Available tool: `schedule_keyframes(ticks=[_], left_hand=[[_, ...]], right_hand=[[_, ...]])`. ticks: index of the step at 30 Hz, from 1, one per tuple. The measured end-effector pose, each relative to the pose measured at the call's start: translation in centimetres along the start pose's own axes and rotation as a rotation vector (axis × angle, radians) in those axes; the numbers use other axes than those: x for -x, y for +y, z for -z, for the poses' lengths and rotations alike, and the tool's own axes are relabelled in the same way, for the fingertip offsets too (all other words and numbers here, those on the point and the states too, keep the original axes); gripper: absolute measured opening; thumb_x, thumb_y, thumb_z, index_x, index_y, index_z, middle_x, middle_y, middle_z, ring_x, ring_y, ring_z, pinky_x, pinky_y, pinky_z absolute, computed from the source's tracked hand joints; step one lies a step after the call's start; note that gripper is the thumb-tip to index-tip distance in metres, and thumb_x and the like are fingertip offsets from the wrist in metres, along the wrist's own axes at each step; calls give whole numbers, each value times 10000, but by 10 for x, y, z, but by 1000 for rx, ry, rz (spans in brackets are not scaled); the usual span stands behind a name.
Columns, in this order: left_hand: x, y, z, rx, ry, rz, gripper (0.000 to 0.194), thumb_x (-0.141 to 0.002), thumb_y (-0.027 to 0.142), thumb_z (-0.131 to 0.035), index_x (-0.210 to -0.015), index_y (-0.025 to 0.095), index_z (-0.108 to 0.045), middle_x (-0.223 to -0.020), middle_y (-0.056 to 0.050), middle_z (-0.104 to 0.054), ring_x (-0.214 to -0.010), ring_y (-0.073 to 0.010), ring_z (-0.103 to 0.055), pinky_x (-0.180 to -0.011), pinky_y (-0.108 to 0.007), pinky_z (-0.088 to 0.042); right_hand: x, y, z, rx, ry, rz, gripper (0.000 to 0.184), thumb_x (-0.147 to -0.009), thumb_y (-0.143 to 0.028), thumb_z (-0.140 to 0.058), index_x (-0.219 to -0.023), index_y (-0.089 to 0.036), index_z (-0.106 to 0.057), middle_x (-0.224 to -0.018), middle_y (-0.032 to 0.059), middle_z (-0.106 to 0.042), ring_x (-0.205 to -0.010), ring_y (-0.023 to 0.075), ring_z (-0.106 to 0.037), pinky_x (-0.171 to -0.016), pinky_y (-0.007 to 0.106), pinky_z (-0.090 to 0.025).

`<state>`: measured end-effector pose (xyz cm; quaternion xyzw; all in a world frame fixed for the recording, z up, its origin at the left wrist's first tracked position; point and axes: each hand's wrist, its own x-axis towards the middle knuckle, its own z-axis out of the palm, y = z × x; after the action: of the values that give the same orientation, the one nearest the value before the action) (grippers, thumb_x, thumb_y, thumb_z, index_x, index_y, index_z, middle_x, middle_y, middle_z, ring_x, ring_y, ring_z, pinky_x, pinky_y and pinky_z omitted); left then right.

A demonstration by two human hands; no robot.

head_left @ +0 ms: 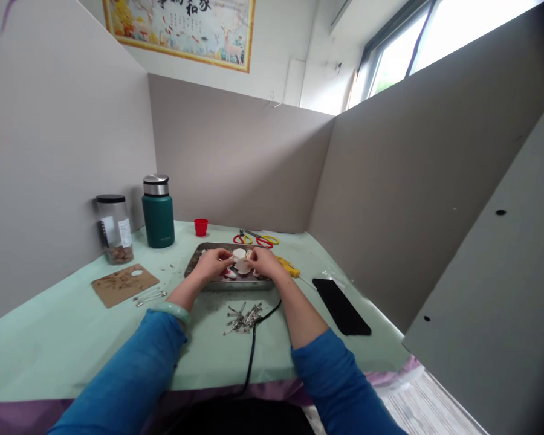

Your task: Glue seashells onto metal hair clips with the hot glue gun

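My left hand (pixel 214 263) and my right hand (pixel 265 262) meet over a metal tray (pixel 194 261) in the middle of the table. Together they pinch a small white round piece (pixel 240 258) between their fingertips. More small white and pink pieces lie in the tray under my hands. A pile of small metal clips (pixel 243 318) lies just in front of the tray, beside a black cable (pixel 252 353) that runs toward me. I wear blue sleeves and a pale green bangle (pixel 172 310) on my left wrist.
A green flask (pixel 158 211), a clear jar (pixel 113 228) and a red cup (pixel 200 226) stand at the back left. Scissors (pixel 256 238) lie behind the tray, a yellow tool (pixel 289 266) right of it. A black phone (pixel 341 305) lies right, a brown card (pixel 124 284) left. Grey partitions enclose the table.
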<state>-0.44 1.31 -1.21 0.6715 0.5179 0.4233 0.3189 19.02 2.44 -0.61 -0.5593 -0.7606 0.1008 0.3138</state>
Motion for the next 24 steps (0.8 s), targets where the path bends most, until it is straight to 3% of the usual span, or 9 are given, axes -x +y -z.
schedule_keyframes(ticks=[2, 6, 11, 14, 18, 24], left_hand=[[-3, -4, 1, -2, 25, -2, 270, -605, 317, -738, -825, 165, -705, -601, -25, -665, -489, -158, -587, -524, -246, -438], [-5, -6, 2, -81, 90, -9, 235, -596, 254, -725, -815, 169, -731, -625, -40, -669, -557, -178, -598, -579, -252, -441], [-2, 0, 0, -198, 25, -216, 361, -618, 203, -661, -973, 163, -712, -935, -72, -701, -653, -158, -599, -626, -245, -457], [0, 0, -1, -114, -58, -182, 335, -698, 345, -633, -960, 143, -683, -760, -42, -689, -548, -138, -568, -526, -236, -439], [1, 0, -1, 61, -57, -33, 348, -702, 451, -650, -855, 140, -633, -473, 18, -563, -411, -129, -518, -441, -230, -410], [4, 5, 0, 164, -78, -39, 373, -681, 489, -658, -811, 148, -579, -432, 33, -526, -384, -125, -498, -410, -225, -398]], right_hand=[[-2, 2, 3, 9, 83, -46, 70, -732, -234, -629, -785, -187, -631, -757, 31, -652, -705, 159, -575, -655, 253, -416], [-5, 1, 1, -81, 92, -11, 119, -777, -263, -589, -842, -189, -657, -760, 14, -652, -691, 144, -571, -664, 244, -422], [-3, -5, -10, -255, 29, 142, 145, -795, -274, -587, -884, -190, -666, -678, -8, -626, -601, 124, -556, -604, 232, -427], [-1, -9, -13, -370, -13, 201, 162, -805, -283, -584, -918, -188, -650, -669, -15, -617, -561, 113, -548, -560, 220, -431], [-1, -11, -12, -491, 1, 147, 158, -838, -290, -525, -915, -189, -617, -646, -30, -595, -505, 99, -534, -501, 201, -425], [4, -15, -10, -418, -98, 100, 174, -814, -327, -571, -738, -171, -581, -598, -28, -591, -504, 95, -536, -468, 180, -384]])
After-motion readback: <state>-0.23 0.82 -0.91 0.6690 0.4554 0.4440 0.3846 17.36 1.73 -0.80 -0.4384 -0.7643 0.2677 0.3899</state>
